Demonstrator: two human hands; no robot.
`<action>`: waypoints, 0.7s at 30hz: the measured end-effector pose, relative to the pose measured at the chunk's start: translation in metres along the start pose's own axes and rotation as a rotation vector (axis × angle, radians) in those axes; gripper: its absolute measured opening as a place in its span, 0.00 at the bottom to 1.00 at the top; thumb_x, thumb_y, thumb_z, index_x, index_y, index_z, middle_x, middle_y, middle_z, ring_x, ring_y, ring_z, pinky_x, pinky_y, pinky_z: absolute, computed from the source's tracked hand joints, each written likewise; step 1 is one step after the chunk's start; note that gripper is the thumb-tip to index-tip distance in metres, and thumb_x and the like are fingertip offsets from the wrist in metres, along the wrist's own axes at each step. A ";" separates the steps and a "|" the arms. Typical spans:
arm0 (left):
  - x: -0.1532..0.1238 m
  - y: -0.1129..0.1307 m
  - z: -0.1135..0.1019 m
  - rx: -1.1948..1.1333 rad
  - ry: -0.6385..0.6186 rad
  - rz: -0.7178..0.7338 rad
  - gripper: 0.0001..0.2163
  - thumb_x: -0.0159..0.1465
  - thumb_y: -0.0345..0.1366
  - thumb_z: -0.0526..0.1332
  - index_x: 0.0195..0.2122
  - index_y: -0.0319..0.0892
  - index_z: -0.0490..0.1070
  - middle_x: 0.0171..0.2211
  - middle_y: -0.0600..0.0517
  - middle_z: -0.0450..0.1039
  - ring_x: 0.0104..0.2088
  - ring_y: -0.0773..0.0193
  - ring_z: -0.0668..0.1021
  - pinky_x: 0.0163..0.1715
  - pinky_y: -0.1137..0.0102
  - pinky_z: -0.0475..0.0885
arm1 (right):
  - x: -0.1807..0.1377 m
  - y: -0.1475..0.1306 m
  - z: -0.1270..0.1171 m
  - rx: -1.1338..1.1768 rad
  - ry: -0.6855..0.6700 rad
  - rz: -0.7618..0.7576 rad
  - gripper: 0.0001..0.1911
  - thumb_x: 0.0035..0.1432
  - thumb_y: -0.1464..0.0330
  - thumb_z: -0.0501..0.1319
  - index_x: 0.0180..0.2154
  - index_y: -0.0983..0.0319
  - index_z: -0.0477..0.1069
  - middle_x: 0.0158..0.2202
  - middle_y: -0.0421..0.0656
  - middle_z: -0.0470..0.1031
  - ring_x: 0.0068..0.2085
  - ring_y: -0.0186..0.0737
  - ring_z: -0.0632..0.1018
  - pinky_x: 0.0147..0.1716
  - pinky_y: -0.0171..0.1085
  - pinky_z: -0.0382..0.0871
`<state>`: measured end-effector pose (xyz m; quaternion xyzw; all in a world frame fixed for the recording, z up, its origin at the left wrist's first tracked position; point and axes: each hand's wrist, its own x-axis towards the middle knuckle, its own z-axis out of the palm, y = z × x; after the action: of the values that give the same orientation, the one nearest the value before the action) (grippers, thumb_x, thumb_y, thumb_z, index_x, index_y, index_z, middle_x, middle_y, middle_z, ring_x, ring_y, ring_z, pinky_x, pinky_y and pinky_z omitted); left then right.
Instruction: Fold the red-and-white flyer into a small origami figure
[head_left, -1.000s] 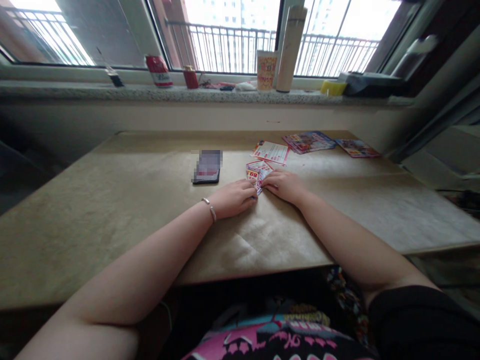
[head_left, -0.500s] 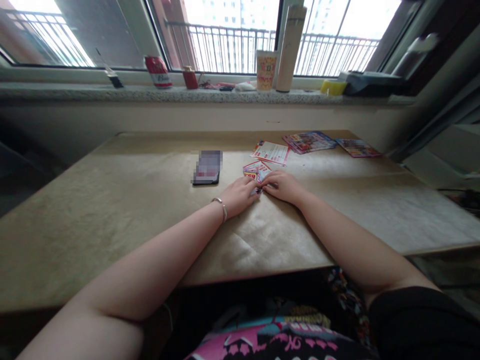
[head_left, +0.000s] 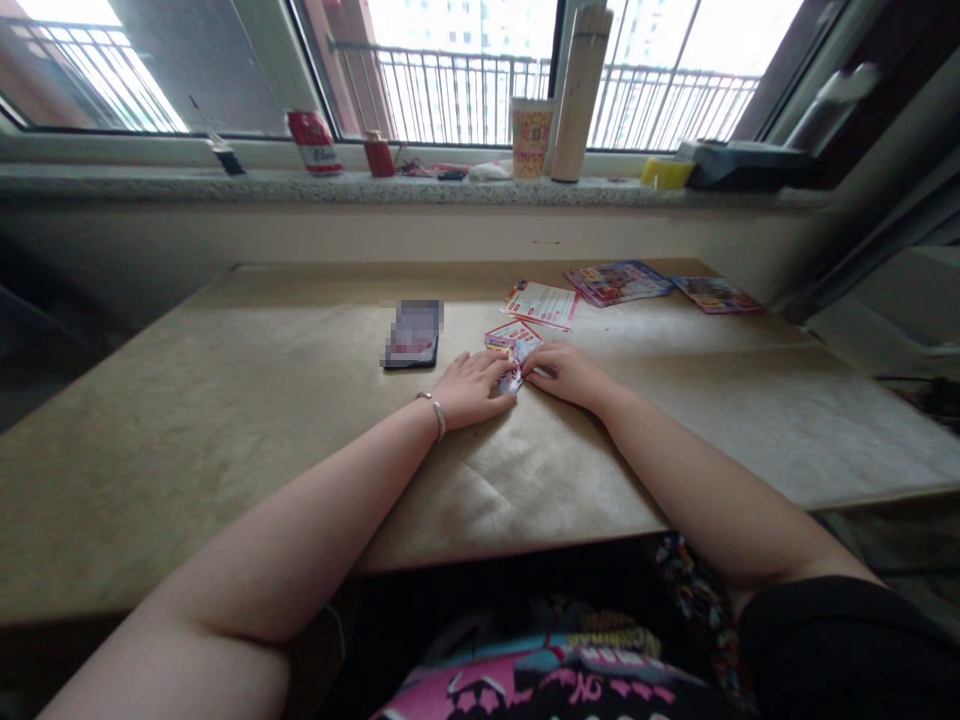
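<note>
Between my hands a small folded colour-printed paper [head_left: 511, 380] lies on the tabletop. My left hand [head_left: 474, 388], with a silver bangle at the wrist, rests flat with thumb and fingers apart, its fingertips on the paper's left side. My right hand [head_left: 564, 372] is closed, its fingers pressed together at the paper's right edge; the grip itself is partly hidden. Just beyond my fingertips lies a red-edged white printed paper [head_left: 517, 333], touching or overlapping the folded one. Behind it sits a larger printed leaflet [head_left: 544, 304].
A phone [head_left: 412, 335] lies left of my hands on the beige table [head_left: 262, 400]. Colourful booklets [head_left: 622, 283] and another printed sheet [head_left: 716, 295] lie at the back right. On the windowsill stand a red can [head_left: 313, 142], a paper cup [head_left: 531, 140] and a tall flask [head_left: 581, 95].
My left hand has shifted slightly left and its fingers have spread, uncovering more of the folded paper. My right hand stays almost still at the paper's edge.
</note>
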<state>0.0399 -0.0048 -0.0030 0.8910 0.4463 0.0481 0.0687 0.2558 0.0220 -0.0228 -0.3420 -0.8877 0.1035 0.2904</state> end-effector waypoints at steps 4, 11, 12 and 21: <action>0.000 -0.001 0.001 0.006 -0.005 -0.003 0.26 0.65 0.50 0.51 0.61 0.46 0.58 0.66 0.48 0.54 0.65 0.56 0.57 0.64 0.52 0.49 | -0.002 -0.006 -0.003 -0.037 0.014 -0.087 0.08 0.56 0.71 0.61 0.34 0.58 0.79 0.39 0.44 0.79 0.42 0.39 0.76 0.47 0.39 0.67; -0.001 0.000 -0.001 0.027 0.009 0.022 0.26 0.65 0.52 0.50 0.61 0.45 0.60 0.66 0.48 0.54 0.65 0.55 0.58 0.63 0.53 0.52 | -0.005 -0.024 -0.006 -0.116 -0.101 -0.094 0.11 0.55 0.72 0.60 0.36 0.57 0.81 0.32 0.43 0.77 0.33 0.36 0.74 0.39 0.36 0.66; 0.000 0.000 -0.001 0.033 0.011 0.023 0.26 0.65 0.52 0.50 0.61 0.45 0.60 0.65 0.48 0.55 0.65 0.55 0.59 0.63 0.53 0.53 | -0.005 -0.024 -0.007 -0.109 -0.108 -0.085 0.11 0.54 0.72 0.60 0.37 0.57 0.81 0.32 0.43 0.77 0.32 0.35 0.74 0.37 0.35 0.66; 0.000 -0.002 0.001 0.044 0.029 0.025 0.26 0.64 0.52 0.51 0.60 0.45 0.60 0.65 0.47 0.56 0.64 0.56 0.59 0.63 0.56 0.53 | -0.008 -0.020 -0.008 -0.006 -0.150 0.015 0.14 0.54 0.73 0.59 0.39 0.57 0.81 0.34 0.43 0.77 0.31 0.33 0.73 0.33 0.32 0.65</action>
<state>0.0386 -0.0040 -0.0044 0.8969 0.4371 0.0522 0.0420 0.2545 0.0014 -0.0121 -0.3409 -0.9047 0.1282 0.2212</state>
